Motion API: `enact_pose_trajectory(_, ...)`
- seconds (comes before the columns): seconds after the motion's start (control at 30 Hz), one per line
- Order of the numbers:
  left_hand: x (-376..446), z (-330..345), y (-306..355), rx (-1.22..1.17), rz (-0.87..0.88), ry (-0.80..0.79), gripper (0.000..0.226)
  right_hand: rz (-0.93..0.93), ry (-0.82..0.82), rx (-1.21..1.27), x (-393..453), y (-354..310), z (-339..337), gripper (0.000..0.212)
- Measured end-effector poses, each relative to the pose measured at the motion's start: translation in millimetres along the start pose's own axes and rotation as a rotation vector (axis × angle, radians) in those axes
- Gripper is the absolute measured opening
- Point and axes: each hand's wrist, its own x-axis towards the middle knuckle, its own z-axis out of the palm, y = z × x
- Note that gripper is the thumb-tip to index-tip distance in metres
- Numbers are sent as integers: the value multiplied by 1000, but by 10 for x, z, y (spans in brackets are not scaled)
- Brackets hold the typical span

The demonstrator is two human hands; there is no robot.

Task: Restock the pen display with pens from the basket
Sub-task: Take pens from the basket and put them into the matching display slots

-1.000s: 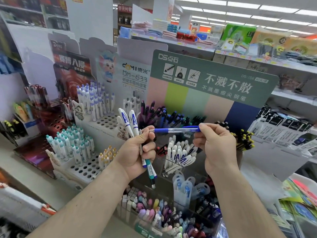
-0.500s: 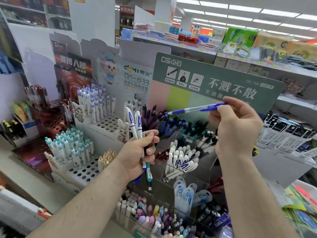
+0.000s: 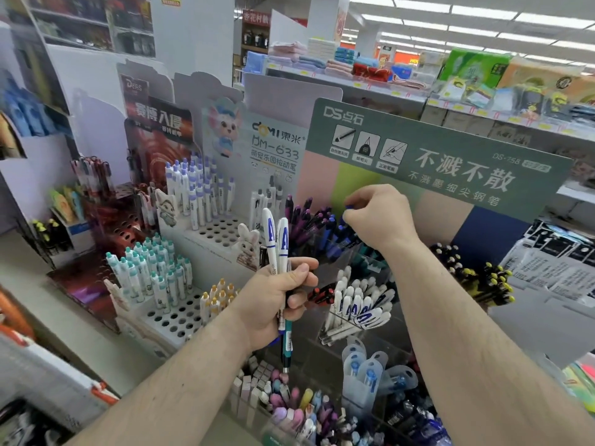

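A: Where is the blue pen point(image 3: 348, 207) now?

B: Only its blue end shows, pinched in the curled fingertips of the right hand point(image 3: 378, 217), just above the dark blue and purple pens point(image 3: 317, 225) standing in the display compartment. The rest of the pen is hidden behind the hand.

A: And the left hand point(image 3: 279, 299)?

B: It grips a bundle of pens point(image 3: 279, 249) upright, fingers wrapped round them; two white ones with blue letters stick up, a teal one points down.

A: What crowds the spot?

B: A green sign board point(image 3: 450, 159) rises right behind the right hand, and a clear bin of white pens point(image 3: 357, 309) sits below it.
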Motion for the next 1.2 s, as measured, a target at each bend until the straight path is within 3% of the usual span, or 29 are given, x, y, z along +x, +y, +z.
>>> enact_pose_trajectory(0.17,-28,-28,-17,23,-18,-55,17,47,-129,-121,154,-64,48,31)
enact_pose_trajectory(0.33,-75,-20,-21,34,-40,-104,18,84,-207,-175,171,-121,-15,30)
enact_pose_trajectory(0.43,-90,-28,-35,45,-50,-129,17,44,2,-114,-44,-154,-60,26)
enact_pose_trajectory(0.5,-104,-30,-49,59,-55,-146,17,1,86,92,-282,-186,-27,14)
enact_pose_trajectory(0.63,-146,32,-89,86,-102,-207,9,83,-228,404,-648,-179,134,31)
enact_pose_trajectory(0.7,-157,72,-119,123,-141,-255,16,84,-277,448,-729,-110,164,31)
enact_pose_trajectory(0.8,-180,120,-157,185,-205,-304,17,71,-199,485,-799,-8,96,30)
enact_pose_trajectory(0.93,-206,144,-218,222,-227,-318,18,169,50,659,-872,183,-89,23)
enact_pose_trajectory(1.07,-173,138,-280,5,-135,-227,27,298,274,856,-962,427,-245,16)
enact_pose_trajectory(1.17,-134,182,-328,-183,-62,-222,21,381,297,946,-1066,544,-246,11)
enact_pose_trajectory(1.2,-118,192,-339,-232,-53,-251,27,414,294,975,-1102,577,-240,10)
